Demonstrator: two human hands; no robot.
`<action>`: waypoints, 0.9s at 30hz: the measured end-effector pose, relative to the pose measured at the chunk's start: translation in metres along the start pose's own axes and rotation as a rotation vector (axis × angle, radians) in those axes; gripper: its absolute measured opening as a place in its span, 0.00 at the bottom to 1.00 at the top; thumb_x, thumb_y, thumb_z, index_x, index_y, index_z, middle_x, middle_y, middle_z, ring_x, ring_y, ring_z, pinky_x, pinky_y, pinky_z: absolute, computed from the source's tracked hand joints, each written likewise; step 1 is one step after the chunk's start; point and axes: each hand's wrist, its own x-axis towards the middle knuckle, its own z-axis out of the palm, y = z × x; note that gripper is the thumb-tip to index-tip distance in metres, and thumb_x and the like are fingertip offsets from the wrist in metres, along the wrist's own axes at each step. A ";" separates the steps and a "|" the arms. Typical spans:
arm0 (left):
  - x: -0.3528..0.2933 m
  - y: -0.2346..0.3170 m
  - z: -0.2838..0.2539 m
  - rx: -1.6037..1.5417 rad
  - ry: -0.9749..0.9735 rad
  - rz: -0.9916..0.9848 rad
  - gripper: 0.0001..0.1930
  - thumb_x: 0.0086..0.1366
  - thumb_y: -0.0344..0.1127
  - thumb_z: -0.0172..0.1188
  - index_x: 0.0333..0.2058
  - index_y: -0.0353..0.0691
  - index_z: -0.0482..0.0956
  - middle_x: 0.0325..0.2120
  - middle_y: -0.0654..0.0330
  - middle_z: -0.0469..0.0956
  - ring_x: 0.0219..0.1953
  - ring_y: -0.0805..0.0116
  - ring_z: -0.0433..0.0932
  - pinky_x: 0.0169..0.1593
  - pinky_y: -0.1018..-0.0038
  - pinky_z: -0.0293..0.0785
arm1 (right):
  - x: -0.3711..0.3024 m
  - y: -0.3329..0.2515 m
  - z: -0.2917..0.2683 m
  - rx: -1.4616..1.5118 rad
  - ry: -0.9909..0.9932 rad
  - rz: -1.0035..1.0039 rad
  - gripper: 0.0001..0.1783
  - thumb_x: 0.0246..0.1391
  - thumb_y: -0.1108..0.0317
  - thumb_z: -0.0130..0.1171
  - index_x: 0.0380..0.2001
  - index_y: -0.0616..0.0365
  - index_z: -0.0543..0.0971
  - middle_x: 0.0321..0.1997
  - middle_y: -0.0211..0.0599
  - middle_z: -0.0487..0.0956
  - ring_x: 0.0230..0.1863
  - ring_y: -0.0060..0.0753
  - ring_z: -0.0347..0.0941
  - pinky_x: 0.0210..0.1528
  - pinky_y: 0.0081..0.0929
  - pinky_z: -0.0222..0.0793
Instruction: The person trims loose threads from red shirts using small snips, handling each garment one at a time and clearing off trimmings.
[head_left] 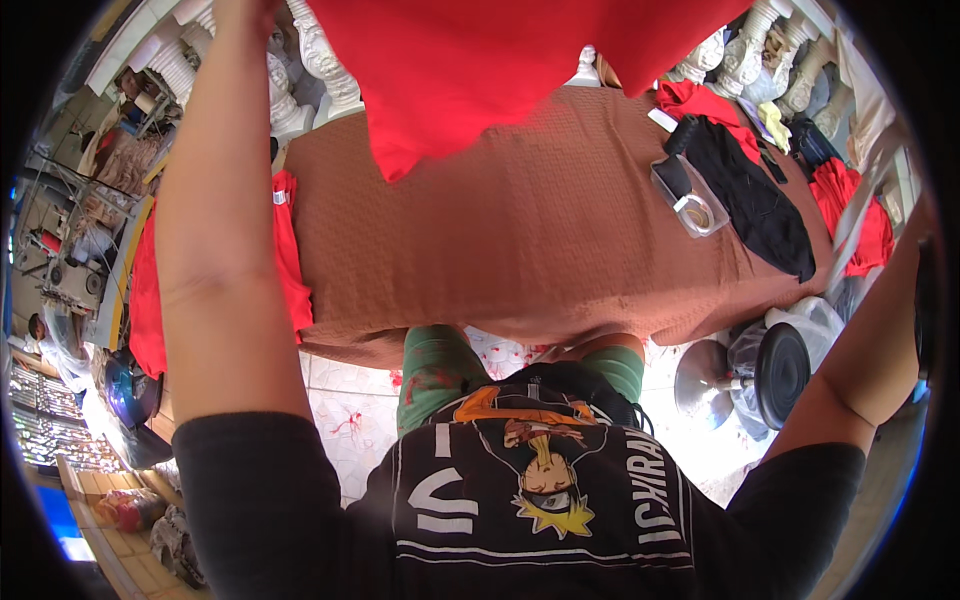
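Observation:
A large piece of red fabric (480,70) hangs in the air from the upper edge, its lower corner above the table and its outline slightly blurred. My left forearm (220,190) reaches straight up beside it; the hand lies beyond the upper edge, so its hold on the fabric is hidden. Off to the right, my right forearm (885,330) is raised toward the rim, with that hand out of the picture too. Below the fabric is a table with a brown textured cloth (480,240).
Red garments (288,250) lie at the table's left edge. On the right are a black cloth (750,190), a clear plastic box (692,205) with a roll inside, and more red fabric (850,215). A round-seated stool (782,375) stands below; white balusters (330,60) line the back.

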 end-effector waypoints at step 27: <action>-0.100 -0.353 -0.008 0.768 0.000 0.231 0.48 0.46 0.50 0.71 0.58 0.24 0.59 0.48 0.40 0.72 0.47 0.48 0.75 0.51 0.63 0.72 | -0.044 0.277 0.247 -0.367 -0.038 1.082 0.21 0.48 0.55 0.62 0.36 0.64 0.79 0.37 0.55 0.78 0.42 0.58 0.74 0.44 0.45 0.68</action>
